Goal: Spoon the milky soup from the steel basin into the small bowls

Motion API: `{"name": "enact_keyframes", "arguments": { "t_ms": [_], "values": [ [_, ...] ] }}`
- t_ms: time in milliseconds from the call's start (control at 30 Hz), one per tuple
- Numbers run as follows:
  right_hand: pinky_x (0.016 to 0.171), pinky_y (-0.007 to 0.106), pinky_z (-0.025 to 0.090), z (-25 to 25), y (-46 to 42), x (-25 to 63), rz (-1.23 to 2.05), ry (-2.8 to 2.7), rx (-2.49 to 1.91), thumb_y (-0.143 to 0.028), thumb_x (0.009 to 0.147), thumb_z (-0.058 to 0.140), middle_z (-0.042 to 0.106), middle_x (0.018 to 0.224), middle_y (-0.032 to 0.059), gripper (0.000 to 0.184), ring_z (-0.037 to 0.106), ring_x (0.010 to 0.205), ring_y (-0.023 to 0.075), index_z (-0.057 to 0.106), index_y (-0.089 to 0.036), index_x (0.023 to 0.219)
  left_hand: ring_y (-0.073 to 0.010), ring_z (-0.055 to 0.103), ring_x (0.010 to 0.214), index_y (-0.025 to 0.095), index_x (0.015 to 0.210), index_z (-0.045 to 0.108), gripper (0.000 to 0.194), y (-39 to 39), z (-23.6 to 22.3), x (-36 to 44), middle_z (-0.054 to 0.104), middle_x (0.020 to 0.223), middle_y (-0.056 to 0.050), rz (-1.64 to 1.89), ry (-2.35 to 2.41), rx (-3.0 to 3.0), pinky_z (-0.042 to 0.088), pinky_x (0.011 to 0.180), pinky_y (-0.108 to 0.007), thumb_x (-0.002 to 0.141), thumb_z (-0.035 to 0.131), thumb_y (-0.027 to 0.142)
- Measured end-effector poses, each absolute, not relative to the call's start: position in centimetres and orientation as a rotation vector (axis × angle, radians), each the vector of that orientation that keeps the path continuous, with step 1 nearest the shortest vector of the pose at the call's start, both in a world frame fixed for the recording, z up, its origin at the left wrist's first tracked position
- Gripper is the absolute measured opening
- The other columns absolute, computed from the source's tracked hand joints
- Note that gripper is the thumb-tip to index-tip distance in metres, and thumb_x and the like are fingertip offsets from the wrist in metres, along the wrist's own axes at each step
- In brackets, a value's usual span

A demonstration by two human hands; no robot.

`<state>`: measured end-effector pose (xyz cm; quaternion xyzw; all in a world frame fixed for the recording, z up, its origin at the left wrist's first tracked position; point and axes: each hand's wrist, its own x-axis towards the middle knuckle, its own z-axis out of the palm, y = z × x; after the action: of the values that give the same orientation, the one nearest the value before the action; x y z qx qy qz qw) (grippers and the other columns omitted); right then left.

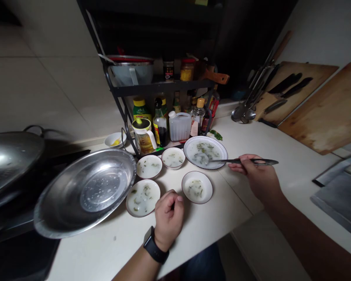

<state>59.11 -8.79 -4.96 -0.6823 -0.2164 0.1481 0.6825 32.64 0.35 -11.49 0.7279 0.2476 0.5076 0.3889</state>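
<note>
One steel basin (76, 168) sits leftmost; our left hand (169, 219) rests curled, seemingly empty, just beside five shallow dishes (128, 205). Rightward, our right hand (256, 175) pinches a spoon (236, 160), its bowl in the milky broth (203, 149) of a striped plate (190, 146). One jolt or a knocked rim could slop broth onto the counter.

Five filled dishes (173, 158), two hands (169, 218) (256, 175)
</note>
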Motion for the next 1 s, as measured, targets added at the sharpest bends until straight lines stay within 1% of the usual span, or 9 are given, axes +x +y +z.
{"name": "enact_keyframes", "arguments": {
  "t_ms": [133,300,500,633,733,800,900,967,1000],
  "values": [
    [0.066,0.027,0.069,-4.6,-8.3,59.6,0.348,-0.393,-1.457,-0.045,0.070,0.093,0.073,0.069,0.0017,0.041,0.080,0.068,0.0221,0.063,-0.021,0.085,-0.0112,0.045,0.056,0.022,0.067,0.044,0.034,0.4,-11.5,32.7,0.045,0.061,0.004,1.296,0.634,1.856,0.036,0.055,-0.023,0.100,0.051,0.017],
    [0.061,0.025,0.068,-3.7,-8.2,59.4,0.351,-0.374,-1.422,-0.039,0.068,0.094,0.072,0.067,0.0016,0.039,0.079,0.065,0.0220,0.064,-0.018,0.083,-0.0106,0.045,0.056,0.021,0.067,0.044,0.033,0.5,-11.7,32.7,0.045,0.062,0.004,1.301,0.621,1.861,0.036,0.055,-0.022,0.100,0.051,0.016],
    [0.059,0.027,0.069,-2.4,-9.1,58.4,0.386,-0.359,-1.388,-0.039,0.062,0.097,0.070,0.066,0.0004,0.043,0.078,0.061,0.0221,0.066,-0.017,0.082,-0.0107,0.044,0.057,0.021,0.067,0.043,0.034,0.4,-11.8,32.6,0.044,0.062,0.004,1.301,0.621,1.853,0.035,0.056,-0.023,0.100,0.051,0.016],
    [0.061,0.029,0.069,-2.5,-10.4,57.9,0.437,-0.370,-1.394,-0.042,0.055,0.100,0.071,0.072,0.0002,0.048,0.078,0.061,0.0218,0.068,-0.017,0.081,-0.0108,0.045,0.057,0.021,0.067,0.043,0.034,0.4,-11.7,32.7,0.045,0.062,0.004,1.300,0.615,1.845,0.036,0.056,-0.023,0.100,0.051,0.017],
    [0.060,0.029,0.069,-3.1,-11.1,57.4,0.487,-0.371,-1.436,-0.048,0.053,0.101,0.072,0.072,0.0009,0.052,0.076,0.058,0.0203,0.069,-0.017,0.079,-0.0110,0.045,0.057,0.021,0.067,0.045,0.034,0.5,-11.6,32.8,0.046,0.062,0.004,1.302,0.628,1.835,0.037,0.056,-0.023,0.101,0.051,0.018],
    [0.061,0.030,0.069,-3.6,-11.5,57.1,0.518,-0.405,-1.478,-0.053,0.056,0.099,0.073,0.070,0.0019,0.052,0.076,0.058,0.0205,0.069,-0.018,0.080,-0.0111,0.046,0.057,0.021,0.068,0.045,0.034,0.5,-11.6,32.8,0.046,0.063,0.004,1.302,0.634,1.833,0.037,0.056,-0.023,0.101,0.051,0.018],
    [0.063,0.034,0.069,-4.4,-12.3,56.6,0.535,-0.538,-1.533,-0.061,0.065,0.093,0.076,0.070,0.0042,0.049,0.077,0.062,0.0227,0.069,-0.021,0.081,-0.0110,0.046,0.057,0.021,0.067,0.045,0.035,0.5,-11.7,32.7,0.046,0.062,0.004,1.300,0.632,1.836,0.037,0.056,-0.023,0.101,0.050,0.019],
    [0.066,0.035,0.069,-4.7,-13.1,56.3,0.517,-0.686,-1.591,-0.064,0.075,0.084,0.078,0.072,0.0063,0.045,0.078,0.065,0.0238,0.070,-0.022,0.084,-0.0109,0.045,0.057,0.021,0.067,0.045,0.035,0.5,-11.7,32.7,0.046,0.062,0.004,1.297,0.630,1.841,0.036,0.056,-0.023,0.101,0.050,0.019],
    [0.067,0.034,0.069,-4.8,-13.7,56.1,0.493,-0.779,-1.636,-0.062,0.082,0.079,0.079,0.075,0.0069,0.040,0.079,0.068,0.0238,0.071,-0.023,0.088,-0.0109,0.045,0.057,0.021,0.067,0.045,0.035,0.5,-11.7,32.7,0.046,0.062,0.004,1.297,0.632,1.841,0.036,0.056,-0.023,0.101,0.050,0.018]
  ]
}}
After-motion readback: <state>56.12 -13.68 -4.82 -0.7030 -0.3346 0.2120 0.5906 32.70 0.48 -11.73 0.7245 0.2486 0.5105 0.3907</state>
